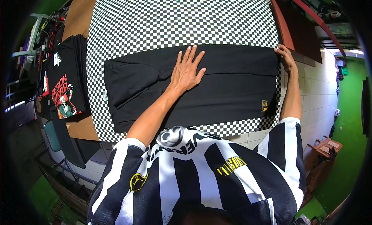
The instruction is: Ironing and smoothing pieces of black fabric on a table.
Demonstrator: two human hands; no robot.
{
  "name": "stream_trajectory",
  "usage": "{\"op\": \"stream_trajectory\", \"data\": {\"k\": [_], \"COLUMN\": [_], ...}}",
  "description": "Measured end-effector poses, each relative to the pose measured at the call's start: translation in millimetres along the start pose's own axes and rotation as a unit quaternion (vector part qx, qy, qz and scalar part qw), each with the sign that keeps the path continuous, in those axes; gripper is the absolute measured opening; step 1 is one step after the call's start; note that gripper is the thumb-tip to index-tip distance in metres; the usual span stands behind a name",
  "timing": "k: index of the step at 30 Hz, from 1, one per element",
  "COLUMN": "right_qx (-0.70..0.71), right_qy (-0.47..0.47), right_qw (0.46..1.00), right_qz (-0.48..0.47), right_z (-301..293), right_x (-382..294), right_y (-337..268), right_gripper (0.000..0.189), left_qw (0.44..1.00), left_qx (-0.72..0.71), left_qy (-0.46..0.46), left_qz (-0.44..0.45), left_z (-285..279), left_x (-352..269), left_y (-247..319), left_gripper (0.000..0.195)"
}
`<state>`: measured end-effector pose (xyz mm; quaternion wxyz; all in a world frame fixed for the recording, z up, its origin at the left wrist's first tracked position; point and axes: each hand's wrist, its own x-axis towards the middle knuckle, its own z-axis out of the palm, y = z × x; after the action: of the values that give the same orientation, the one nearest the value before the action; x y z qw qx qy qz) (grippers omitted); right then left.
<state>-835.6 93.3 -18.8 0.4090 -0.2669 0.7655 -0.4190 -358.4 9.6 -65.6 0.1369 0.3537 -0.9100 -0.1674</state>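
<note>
A black T-shirt (232, 91), folded lengthwise, lies flat across the checkered tabletop (180, 21) in front of me. Its folded sleeve (133, 77) makes creases toward the left end, and a small yellow-and-black label (264, 106) sits near the hem on the right. My left hand (187, 69) rests palm down on the upper half of the cloth, fingers spread. At the far right corner, my right hand (286, 58) has its fingers curled onto the edge of the shirt. Its thumb is mostly hidden.
On the left, a stack of black printed T-shirts (68, 79) lies on a brown wooden surface (81, 127). A reddish board (283, 24) stands along the table's right edge. Farther right are a tiled floor (314, 85) and a wooden chair (327, 146).
</note>
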Motion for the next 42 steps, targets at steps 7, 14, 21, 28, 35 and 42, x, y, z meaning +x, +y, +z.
{"op": "stream_trajectory", "data": {"k": [7, 14, 21, 28, 35, 42], "right_qx": [-0.005, -0.282, -0.405, -0.583, -0.483, -0.297], "right_qy": [0.245, 0.154, 0.155, 0.056, 0.136, 0.002], "right_qw": [0.969, 0.937, 0.799, 0.778, 0.805, 0.854], "right_qz": [-0.031, -0.137, -0.417, -0.228, -0.316, -0.426], "right_z": [-25.7, -4.7, 81.8, 71.5, 144.9, 303.2], "right_x": [25.0, 9.7, -75.4, -95.9, -128.3, -212.0], "right_y": [34.3, 52.6, 16.5, 50.2, 24.4, -31.6], "right_gripper": [0.03, 0.035, 0.04, 0.056, 0.068, 0.034], "left_qw": [1.0, 1.0, 1.0, 1.0, 0.98, 0.865], "left_qx": [-0.001, 0.0, -0.007, -0.021, -0.114, -0.079], "left_qy": [-0.003, -0.005, -0.011, -0.003, 0.161, 0.297], "left_qz": [0.001, 0.004, -0.005, -0.004, -0.025, -0.397], "left_z": [-0.5, 1.9, 2.0, -1.6, -80.0, -147.9], "left_x": [1.4, 4.2, 2.0, -0.3, -44.1, -183.5], "left_y": [3.3, 3.4, 1.6, -1.9, 9.4, -51.0], "left_gripper": [0.061, 0.062, 0.065, 0.066, 0.044, 0.034]}}
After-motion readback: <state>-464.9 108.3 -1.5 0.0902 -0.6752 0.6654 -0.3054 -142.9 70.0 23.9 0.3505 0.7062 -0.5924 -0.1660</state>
